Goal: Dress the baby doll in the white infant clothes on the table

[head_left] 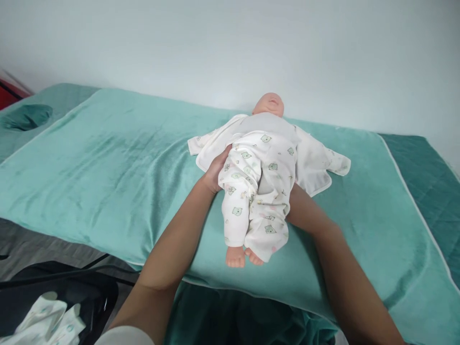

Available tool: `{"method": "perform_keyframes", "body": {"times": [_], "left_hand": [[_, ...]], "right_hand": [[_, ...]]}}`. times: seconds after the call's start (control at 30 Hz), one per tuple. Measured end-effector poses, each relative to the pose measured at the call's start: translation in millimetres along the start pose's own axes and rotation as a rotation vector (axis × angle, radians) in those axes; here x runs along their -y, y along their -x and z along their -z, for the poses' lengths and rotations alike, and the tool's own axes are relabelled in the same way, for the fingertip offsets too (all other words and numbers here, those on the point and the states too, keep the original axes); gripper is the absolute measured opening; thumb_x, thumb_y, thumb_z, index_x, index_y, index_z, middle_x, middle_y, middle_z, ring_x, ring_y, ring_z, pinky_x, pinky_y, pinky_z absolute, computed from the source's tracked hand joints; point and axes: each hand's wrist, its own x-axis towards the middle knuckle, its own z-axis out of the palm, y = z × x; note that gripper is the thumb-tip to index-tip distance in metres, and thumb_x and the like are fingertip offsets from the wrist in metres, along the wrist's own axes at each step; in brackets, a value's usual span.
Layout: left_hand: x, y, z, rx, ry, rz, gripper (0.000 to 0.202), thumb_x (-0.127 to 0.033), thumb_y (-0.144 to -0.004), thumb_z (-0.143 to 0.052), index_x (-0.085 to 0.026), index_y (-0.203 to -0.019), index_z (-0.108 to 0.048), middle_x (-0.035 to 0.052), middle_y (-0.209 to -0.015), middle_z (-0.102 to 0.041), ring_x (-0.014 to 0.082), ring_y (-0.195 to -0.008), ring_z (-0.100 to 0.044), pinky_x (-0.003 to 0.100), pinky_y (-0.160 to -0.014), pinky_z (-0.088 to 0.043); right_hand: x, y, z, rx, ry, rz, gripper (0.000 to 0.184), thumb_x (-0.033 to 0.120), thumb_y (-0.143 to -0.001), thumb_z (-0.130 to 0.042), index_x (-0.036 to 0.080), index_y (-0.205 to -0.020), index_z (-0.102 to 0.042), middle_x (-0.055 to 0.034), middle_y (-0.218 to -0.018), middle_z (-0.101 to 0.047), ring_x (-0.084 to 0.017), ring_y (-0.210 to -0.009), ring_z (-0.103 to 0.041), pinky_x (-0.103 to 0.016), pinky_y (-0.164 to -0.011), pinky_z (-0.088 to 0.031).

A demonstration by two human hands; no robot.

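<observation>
A baby doll [268,103] lies on its back on a teal towel [118,163], head toward the wall, bare feet toward me. It wears white trousers [251,191] printed with small green bears, and an open white top [312,158] is spread under it. My left hand [215,170] is pressed against the doll's hip at the trousers' waist, its fingers tucked under the cloth. My right hand [295,199] reaches beneath the doll's other side, and its fingers are hidden behind the trousers.
The towel covers a padded table with a darker teal cover [431,182] showing at the right. A white wall stands behind. At lower left a black bin [72,292] holds folded white baby clothes [46,321]. A dark teal cushion [25,117] lies at far left.
</observation>
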Motion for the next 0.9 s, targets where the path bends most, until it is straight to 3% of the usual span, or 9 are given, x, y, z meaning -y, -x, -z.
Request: {"method": "perform_keyframes", "body": {"times": [0.13,0.27,0.37,0.47,0.6,0.67,0.77,0.83,0.9], "left_hand": [[-0.8,1.7,-3.4,-0.008,-0.004,-0.004,0.049,-0.045,-0.098,-0.057,-0.018,-0.138,-0.063,0.0076,-0.114,-0.079,0.0288,-0.117,-0.072,0.044,-0.115,-0.051],[-0.7,2.9,-4.9,-0.013,0.012,0.001,0.049,-0.045,-0.097,-0.058,-0.018,-0.137,-0.064,0.0076,-0.114,-0.079,0.029,-0.118,-0.072,0.045,-0.115,-0.05],[-1.0,2.1,-3.6,-0.014,0.026,0.02,0.048,-0.045,-0.098,-0.056,-0.02,-0.137,-0.064,0.0067,-0.115,-0.078,0.0288,-0.12,-0.071,0.045,-0.116,-0.049],[-0.9,0.2,-1.0,-0.001,0.046,0.024,0.046,-0.046,-0.099,-0.055,-0.022,-0.137,-0.065,0.0054,-0.115,-0.078,0.0281,-0.123,-0.069,0.044,-0.118,-0.048],[0.8,-1.2,1.0,0.012,0.05,-0.018,0.044,-0.044,-0.098,-0.058,-0.022,-0.134,-0.067,0.0041,-0.116,-0.078,0.0273,-0.124,-0.069,0.042,-0.118,-0.047],[2.1,-0.9,0.7,0.018,0.041,-0.029,0.043,-0.043,-0.097,-0.06,-0.02,-0.133,-0.067,0.0051,-0.116,-0.079,0.0275,-0.124,-0.069,0.041,-0.118,-0.047],[3.9,0.1,-0.1,0.03,0.025,-0.031,0.046,-0.043,-0.095,-0.064,-0.017,-0.132,-0.068,0.0075,-0.117,-0.079,0.0284,-0.122,-0.07,0.041,-0.119,-0.047],[4.7,0.6,-0.2,0.024,0.012,-0.022,0.047,-0.045,-0.094,-0.065,-0.017,-0.131,-0.069,0.0086,-0.117,-0.079,0.029,-0.121,-0.071,0.041,-0.118,-0.047],[4.9,0.9,-0.1,0.014,-0.005,-0.02,0.047,-0.046,-0.094,-0.064,-0.017,-0.131,-0.069,0.0089,-0.116,-0.079,0.0293,-0.12,-0.071,0.041,-0.117,-0.048]], "right_hand": [[1.4,1.4,-16.8,-0.033,-0.258,-0.085,0.058,0.05,-0.094,-0.062,0.03,-0.148,-0.055,-0.0113,-0.147,-0.061,-0.035,-0.142,-0.052,-0.059,-0.123,-0.037],[1.9,7.6,-23.1,0.007,-0.4,-0.142,0.053,0.049,-0.093,-0.063,0.034,-0.144,-0.059,-0.0096,-0.145,-0.063,-0.035,-0.145,-0.049,-0.06,-0.123,-0.037],[7.7,9.9,-21.5,0.102,-0.461,-0.155,0.061,0.055,-0.084,-0.073,0.034,-0.141,-0.063,-0.0105,-0.146,-0.063,-0.038,-0.145,-0.049,-0.058,-0.123,-0.038],[11.8,9.4,-8.3,0.204,-0.473,-0.115,0.065,0.059,-0.08,-0.075,0.026,-0.135,-0.068,-0.0137,-0.14,-0.066,-0.041,-0.138,-0.055,-0.06,-0.122,-0.037],[-3.2,12.2,30.2,0.333,-0.469,-0.103,0.035,0.046,-0.093,-0.064,0.027,-0.12,-0.075,-0.0062,-0.121,-0.076,-0.03,-0.119,-0.068,-0.047,-0.112,-0.05],[-22.1,17.8,48.1,0.124,-0.39,-0.314,0.03,0.044,-0.096,-0.058,0.025,-0.11,-0.076,-0.0063,-0.113,-0.077,-0.027,-0.108,-0.071,-0.043,-0.101,-0.055],[-55.6,28.1,59.8,-0.385,0.051,-0.742,0.029,0.043,-0.092,-0.059,0.02,-0.103,-0.073,-0.0112,-0.108,-0.075,-0.029,-0.101,-0.07,-0.047,-0.095,-0.054],[-73.0,33.1,58.0,-0.411,0.256,-0.911,0.035,0.045,-0.088,-0.06,0.018,-0.108,-0.07,-0.0165,-0.113,-0.072,-0.034,-0.105,-0.067,-0.052,-0.094,-0.053],[-83.1,35.7,53.1,-0.309,0.322,-0.974,0.043,0.049,-0.086,-0.061,0.017,-0.114,-0.068,-0.0203,-0.118,-0.068,-0.037,-0.107,-0.066,-0.053,-0.09,-0.053]]}}
